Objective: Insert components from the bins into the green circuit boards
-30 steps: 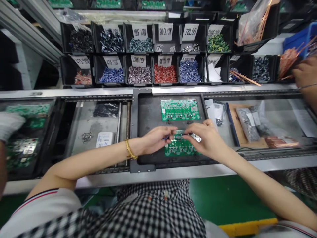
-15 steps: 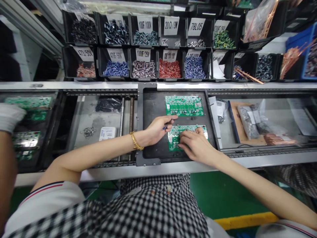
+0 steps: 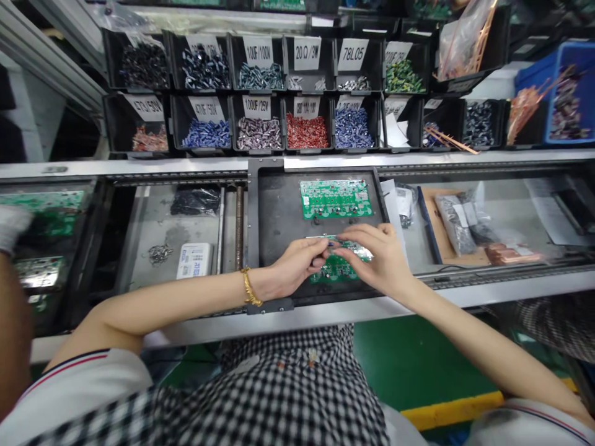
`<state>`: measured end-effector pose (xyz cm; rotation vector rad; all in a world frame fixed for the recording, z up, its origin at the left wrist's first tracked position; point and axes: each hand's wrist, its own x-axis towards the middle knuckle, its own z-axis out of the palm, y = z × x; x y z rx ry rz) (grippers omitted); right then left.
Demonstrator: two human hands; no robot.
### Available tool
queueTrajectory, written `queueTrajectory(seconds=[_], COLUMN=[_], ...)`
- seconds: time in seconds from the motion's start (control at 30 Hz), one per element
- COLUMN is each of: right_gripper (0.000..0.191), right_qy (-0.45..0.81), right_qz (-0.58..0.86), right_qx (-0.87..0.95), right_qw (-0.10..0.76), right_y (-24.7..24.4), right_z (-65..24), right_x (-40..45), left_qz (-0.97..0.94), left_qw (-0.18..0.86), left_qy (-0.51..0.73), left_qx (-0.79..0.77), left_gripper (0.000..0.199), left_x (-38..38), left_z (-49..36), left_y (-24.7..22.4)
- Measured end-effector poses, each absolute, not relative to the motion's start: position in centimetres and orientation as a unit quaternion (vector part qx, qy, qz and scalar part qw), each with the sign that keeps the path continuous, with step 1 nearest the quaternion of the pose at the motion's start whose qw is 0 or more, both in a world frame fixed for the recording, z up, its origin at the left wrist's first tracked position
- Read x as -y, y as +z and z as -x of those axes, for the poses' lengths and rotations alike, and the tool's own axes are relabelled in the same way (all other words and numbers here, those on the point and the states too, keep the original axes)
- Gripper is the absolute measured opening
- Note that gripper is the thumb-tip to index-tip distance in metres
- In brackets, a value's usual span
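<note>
Left hand [image 3: 297, 263] and right hand [image 3: 376, 257] over near circuit board [image 3: 337, 267], fingertips meeting above its upper edge. Left hand curled, thumb and forefinger pinched on small blue component [image 3: 331, 244]; right hand half closed, fingertips right against same component, can't tell whether actually gripping. Near circuit board lying flat in black tray [image 3: 279, 217], front half, mostly covered by both hands. Second green board [image 3: 335, 199] in same tray, behind the near one, apart from it, untouched. Gold bracelet [image 3: 248, 287] on left wrist. Tray sitting on conveyor line of bench [image 3: 325, 313]. Behind tray, two rows of black parts bins [image 3: 260, 99] with white labels, holding capacitors and resistors: red, blue, silver, green. Right of tray: plastic bags [image 3: 458, 223] of parts on brown sheet, papers. Left of tray: small white box [image 3: 194, 260], dark bag. Far left: another person's gloved hand [image 3: 12, 226] over more green boards. Checked shirt bottom of view.
</note>
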<state>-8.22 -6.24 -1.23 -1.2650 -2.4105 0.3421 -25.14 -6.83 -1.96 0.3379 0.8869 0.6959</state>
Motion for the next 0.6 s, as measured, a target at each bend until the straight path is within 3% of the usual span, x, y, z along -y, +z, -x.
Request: queueTrajectory(seconds=[0.13, 0.37, 0.6], right_gripper=[0.023, 0.023, 0.019], right_qy=[0.106, 0.198, 0.196], right_qz=[0.447, 0.409, 0.404], right_qx=[0.869, 0.889, 0.892], right_qw=[0.186, 0.062, 0.055], right_y=[-0.5, -3.3, -3.9], right_z=[7.0, 3.9, 4.1], right_x=[5.8, 7.4, 7.5], left_qz=[-0.130, -0.145, -0.154], left_qw=[0.855, 0.806, 0.815], left_qy=[0.301, 0.350, 0.353], left_qx=[-0.402, -0.455, -0.432], left_gripper=[0.016, 0.014, 0.018], left_x=[6.8, 4.0, 3.7], left_z=[24.7, 24.5, 23.8], left_y=[-1.3, -2.4, -3.4])
